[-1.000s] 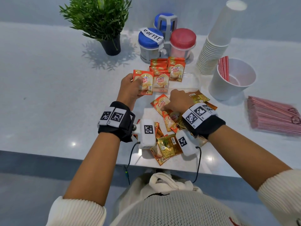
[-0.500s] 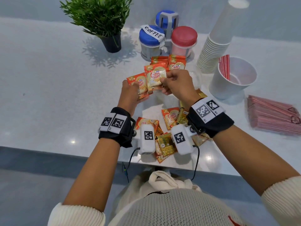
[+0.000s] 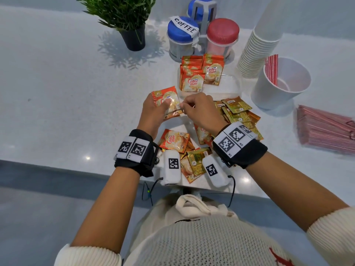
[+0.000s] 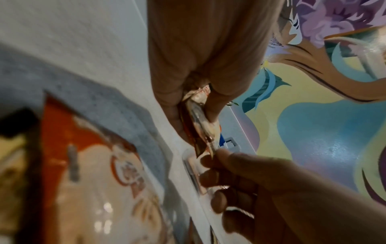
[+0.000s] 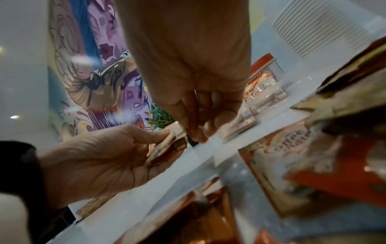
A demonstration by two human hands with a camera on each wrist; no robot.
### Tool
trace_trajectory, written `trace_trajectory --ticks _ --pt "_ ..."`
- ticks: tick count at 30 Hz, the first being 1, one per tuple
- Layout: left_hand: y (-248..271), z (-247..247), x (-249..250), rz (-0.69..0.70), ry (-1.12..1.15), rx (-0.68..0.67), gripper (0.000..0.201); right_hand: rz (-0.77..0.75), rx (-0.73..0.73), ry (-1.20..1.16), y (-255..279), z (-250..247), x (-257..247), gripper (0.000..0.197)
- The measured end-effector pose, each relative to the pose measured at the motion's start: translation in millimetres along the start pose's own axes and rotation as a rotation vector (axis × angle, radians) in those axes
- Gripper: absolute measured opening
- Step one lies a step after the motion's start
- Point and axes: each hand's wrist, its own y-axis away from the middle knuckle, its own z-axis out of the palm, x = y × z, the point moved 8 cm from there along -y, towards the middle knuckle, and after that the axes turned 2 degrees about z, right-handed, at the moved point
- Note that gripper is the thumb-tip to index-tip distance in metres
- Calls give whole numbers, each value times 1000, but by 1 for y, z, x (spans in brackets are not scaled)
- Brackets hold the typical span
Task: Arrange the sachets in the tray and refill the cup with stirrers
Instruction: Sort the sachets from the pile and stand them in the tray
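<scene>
My left hand (image 3: 162, 107) holds a small stack of orange Coffee mate sachets (image 3: 166, 99) just in front of the clear tray (image 3: 229, 86), thumb on top. My right hand (image 3: 184, 108) is curled and pinches the stack's right edge. The left wrist view shows the stack (image 4: 200, 118) edge-on between my left fingers, with a right fingertip at its lower corner. More orange sachets (image 3: 194, 82) stand in rows in the tray's left part. Loose orange (image 3: 173, 141) and gold sachets (image 3: 237, 110) lie on the counter under my wrists. The white cup (image 3: 269, 93) holds a few red stirrers (image 3: 271, 71).
A pile of red stirrers (image 3: 324, 129) lies at the right edge. A tall stack of paper cups (image 3: 257, 50) stands behind the cup. Blue-lidded (image 3: 182, 33) and red-lidded canisters (image 3: 222, 32) and a potted plant (image 3: 132, 25) stand behind the tray.
My right hand picked an orange sachet off the counter and brought it up to the ones in my left hand. Both hands then drew back toward me from the tray.
</scene>
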Motion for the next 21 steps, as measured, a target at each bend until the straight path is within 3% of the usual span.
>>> trace_trajectory --ticks 4,8,12,19,21 --pt "1 -15 -3 -3 19 90 33 18 -281 154 8 32 6 19" --pt "1 -14 7 58 39 67 31 16 -456 305 21 50 3 56" --pt "1 -9 11 63 -1 38 18 22 -480 289 20 53 6 58" --pt "-4 -5 15 46 4 20 17 45 -287 115 2 6 11 13" --pt "-7 -2 17 39 14 19 23 70 -208 63 -3 -15 18 10"
